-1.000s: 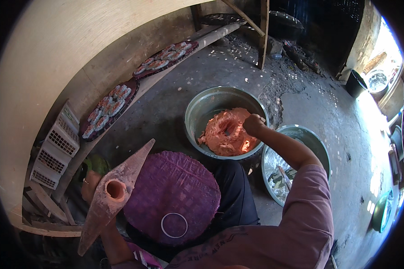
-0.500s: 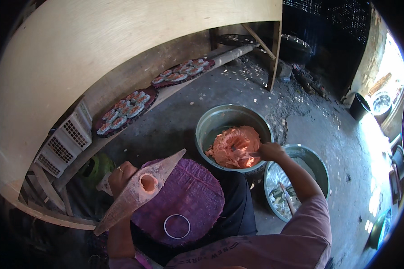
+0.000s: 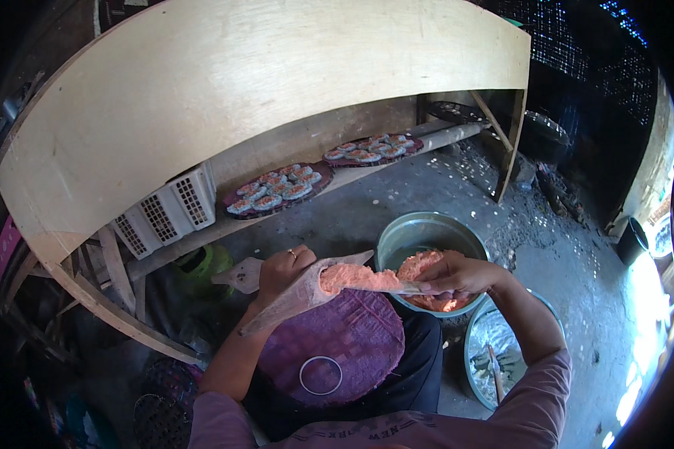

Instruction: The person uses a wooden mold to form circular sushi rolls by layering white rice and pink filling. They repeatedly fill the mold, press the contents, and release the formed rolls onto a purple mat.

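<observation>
My left hand [image 3: 281,271] grips a long brown leaf sheath [image 3: 296,298] held level over my lap. A thick smear of orange paste [image 3: 356,278] lies on its upper end. My right hand [image 3: 453,273] holds a thin flat blade [image 3: 404,288] pressed against that paste, fingers closed on it. Just behind my right hand stands a metal basin [image 3: 427,232] with more orange paste [image 3: 419,266] inside. A round purple woven mat [image 3: 341,348] rests on my lap with a white ring [image 3: 320,375] lying on it.
A second metal basin [image 3: 475,352] with a utensil sits by my right knee. Two dark round trays [image 3: 275,191] [image 3: 371,150] of filled pieces rest on a low wooden shelf. White plastic crates [image 3: 165,209] stand at the left. A broad plywood top [image 3: 225,82] arches overhead.
My right hand left the basin with orange paste and came to the leaf sheath. My left hand raised and turned the sheath level. The view tilted up toward the shelf.
</observation>
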`<state>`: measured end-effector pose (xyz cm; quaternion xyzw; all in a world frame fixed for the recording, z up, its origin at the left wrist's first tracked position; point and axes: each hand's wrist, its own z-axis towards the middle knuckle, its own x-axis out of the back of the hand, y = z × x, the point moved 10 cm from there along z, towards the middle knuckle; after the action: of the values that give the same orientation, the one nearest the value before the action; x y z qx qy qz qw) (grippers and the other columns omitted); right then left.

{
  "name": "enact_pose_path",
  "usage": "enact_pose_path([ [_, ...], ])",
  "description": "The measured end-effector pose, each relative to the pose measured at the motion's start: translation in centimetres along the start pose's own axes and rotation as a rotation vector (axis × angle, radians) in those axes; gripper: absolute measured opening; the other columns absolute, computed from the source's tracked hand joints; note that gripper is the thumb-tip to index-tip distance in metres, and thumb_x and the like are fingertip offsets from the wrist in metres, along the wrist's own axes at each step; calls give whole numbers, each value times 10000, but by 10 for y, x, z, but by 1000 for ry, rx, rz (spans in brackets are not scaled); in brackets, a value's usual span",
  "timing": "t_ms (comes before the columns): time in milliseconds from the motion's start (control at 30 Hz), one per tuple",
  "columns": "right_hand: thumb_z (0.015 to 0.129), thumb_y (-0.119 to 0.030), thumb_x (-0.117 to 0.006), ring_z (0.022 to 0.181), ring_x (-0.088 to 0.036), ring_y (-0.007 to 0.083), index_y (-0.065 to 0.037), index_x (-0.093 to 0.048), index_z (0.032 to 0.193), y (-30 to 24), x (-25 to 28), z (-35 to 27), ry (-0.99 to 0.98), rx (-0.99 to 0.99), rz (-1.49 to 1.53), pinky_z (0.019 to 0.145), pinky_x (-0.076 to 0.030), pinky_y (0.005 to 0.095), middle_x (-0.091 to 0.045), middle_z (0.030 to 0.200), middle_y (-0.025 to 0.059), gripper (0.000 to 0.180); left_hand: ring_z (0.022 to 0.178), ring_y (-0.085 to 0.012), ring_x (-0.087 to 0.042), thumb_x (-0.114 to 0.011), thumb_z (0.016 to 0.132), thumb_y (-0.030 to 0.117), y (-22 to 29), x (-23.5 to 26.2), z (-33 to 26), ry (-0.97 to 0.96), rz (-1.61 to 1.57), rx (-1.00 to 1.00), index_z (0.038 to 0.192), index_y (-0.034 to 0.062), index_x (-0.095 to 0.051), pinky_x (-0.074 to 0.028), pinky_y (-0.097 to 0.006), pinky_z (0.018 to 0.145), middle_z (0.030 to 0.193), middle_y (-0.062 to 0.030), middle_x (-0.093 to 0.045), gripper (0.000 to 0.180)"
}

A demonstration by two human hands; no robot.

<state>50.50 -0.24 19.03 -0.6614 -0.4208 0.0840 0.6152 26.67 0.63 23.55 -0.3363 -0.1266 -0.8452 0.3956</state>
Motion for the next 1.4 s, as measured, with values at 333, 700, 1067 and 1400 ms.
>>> enact_pose_path([
  [333, 786, -147, -583, 617, -592, 156, -61, -614, 1206, -123, -108, 23, 618, 681, -1575, 536, -469, 286, -550, 750, 23, 430, 747, -290, -648, -750, 705, 346, -11, 9, -11, -214, -122, 155, 825, 120, -533, -518, -399, 615, 785, -78, -589, 336],
  [700, 768, -143, -582, 619, -584, 154, -106, -619, 1151, -145, -56, -8, 809, 631, -1339, 550, -474, 298, -565, 779, 12, 387, 794, -300, -645, -774, 687, 321, -77, 22, -35, -114, 105, 317, 871, 128, -611, -521, -407, 694, 872, -68, -635, 313],
  [1067, 786, -157, -575, 658, -605, 155, -100, -625, 1162, -154, -92, 31, 560, 699, -1509, 564, -480, 287, -559, 780, 10, 383, 697, -287, -636, -795, 627, 268, -34, 31, -12, -72, 8, 235, 813, 112, -579, -499, -371, 560, 752, -71, -572, 325],
  [1400, 800, -88, -616, 619, -609, 222, -103, -631, 1174, -132, -46, -12, 798, 598, -1052, 565, -481, 346, -571, 752, 43, 374, 799, -310, -658, -769, 705, 333, -103, 24, -34, -193, 122, 571, 881, 119, -635, -534, -411, 677, 881, -84, -641, 308],
])
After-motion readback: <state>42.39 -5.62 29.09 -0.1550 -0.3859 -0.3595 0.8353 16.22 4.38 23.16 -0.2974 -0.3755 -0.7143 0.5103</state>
